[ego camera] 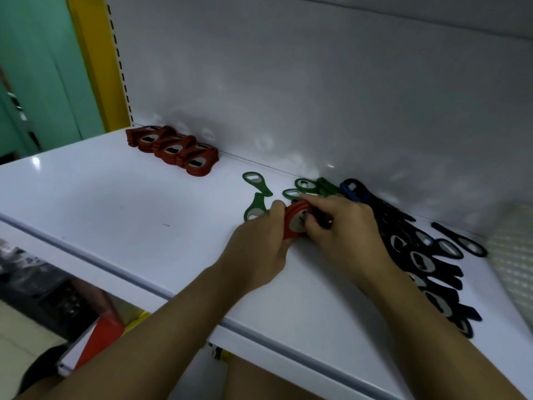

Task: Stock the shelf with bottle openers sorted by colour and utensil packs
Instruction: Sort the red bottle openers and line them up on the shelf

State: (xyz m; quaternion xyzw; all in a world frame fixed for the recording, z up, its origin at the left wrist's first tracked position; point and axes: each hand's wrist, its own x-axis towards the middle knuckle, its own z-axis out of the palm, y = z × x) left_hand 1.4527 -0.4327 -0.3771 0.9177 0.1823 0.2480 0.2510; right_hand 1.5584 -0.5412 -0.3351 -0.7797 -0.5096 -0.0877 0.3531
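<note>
Near the middle of the white shelf (115, 203), a small stack of red bottle openers (292, 224), gripped from 7 o'clock by the left hand (259, 249), fingers curled round its rim, and from 3 o'clock by the right hand (343, 226), fingers bent over its handle end. Just beyond, at 11 and 12 o'clock, loose green openers (257, 183): two lying apart, the nearer partly hidden behind the left fingers, more bunched behind the right knuckles. At 1 o'clock, a blue opener (350, 187) close to the back panel (317, 82). From 2 to 4 o'clock, crowding past the right wrist, a long pile of black openers (432, 272), with one black opener (458, 239) lying apart beside a pale textured pack (516, 255) at the frame's edge. Far off at 10 o'clock, an overlapping row of red openers (173, 150) along the back panel, near a yellow upright (98, 62)
</note>
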